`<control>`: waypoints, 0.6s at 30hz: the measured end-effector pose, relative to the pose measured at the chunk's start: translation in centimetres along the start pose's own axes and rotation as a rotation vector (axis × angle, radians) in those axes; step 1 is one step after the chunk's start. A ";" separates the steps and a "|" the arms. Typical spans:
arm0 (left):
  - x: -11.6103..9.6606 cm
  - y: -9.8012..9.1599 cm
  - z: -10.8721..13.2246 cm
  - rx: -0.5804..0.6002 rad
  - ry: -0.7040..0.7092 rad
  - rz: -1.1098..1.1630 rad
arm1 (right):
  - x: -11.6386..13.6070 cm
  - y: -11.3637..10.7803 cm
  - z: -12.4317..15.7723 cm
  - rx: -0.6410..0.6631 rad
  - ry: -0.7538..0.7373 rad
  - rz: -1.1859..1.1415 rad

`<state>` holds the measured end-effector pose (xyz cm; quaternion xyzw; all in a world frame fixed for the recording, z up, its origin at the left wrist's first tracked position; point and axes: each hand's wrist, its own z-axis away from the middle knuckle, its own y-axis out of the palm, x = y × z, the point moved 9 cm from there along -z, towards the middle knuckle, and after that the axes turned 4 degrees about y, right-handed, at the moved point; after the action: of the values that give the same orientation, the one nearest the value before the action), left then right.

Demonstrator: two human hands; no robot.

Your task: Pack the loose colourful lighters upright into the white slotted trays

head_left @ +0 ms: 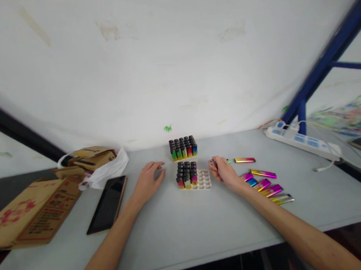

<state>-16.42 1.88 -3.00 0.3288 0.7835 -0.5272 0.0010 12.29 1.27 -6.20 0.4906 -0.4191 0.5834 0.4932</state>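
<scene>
My left hand point(147, 181) rests over the table left of the lighters, fingers apart and slightly bent, holding nothing. Closed around a lighter point(212, 162), my right hand point(224, 172) is just right of a pale tray point(205, 183). Only the dark, metallic end of that lighter shows at the fingers; the rest is mostly hidden. Upright lighters point(186, 176) with black tops fill the tray's left part, and round empty sockets show on its right. Behind stands a full block of upright lighters point(183, 149) in green, yellow, red and blue.
Several loose lighters point(271, 190) lie beside my right forearm, with a red-yellow lighter point(245, 160) farther back. A white power strip point(303, 141) with cables lies at right. At left are a tablet-like device point(107, 204), a cardboard box point(35, 213) and a white plastic bag point(109, 172).
</scene>
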 end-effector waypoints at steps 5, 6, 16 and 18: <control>-1.1 -0.1 -0.1 -0.014 0.007 0.042 | 0.4 0.0 0.0 -0.021 0.029 -0.064; -1.3 0.0 -0.2 -0.010 0.009 0.050 | 0.4 0.1 0.0 -0.014 0.034 -0.064; -2.3 0.5 -0.3 0.007 0.057 0.116 | 0.4 -0.1 -0.2 -0.019 0.007 0.013; -2.4 0.5 -0.4 0.013 0.051 0.122 | 0.3 -0.1 -0.3 -0.023 0.019 0.006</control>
<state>-14.14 1.07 -2.39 0.3893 0.7583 -0.5228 0.0107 12.37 1.65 -5.95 0.4783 -0.4227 0.5844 0.5011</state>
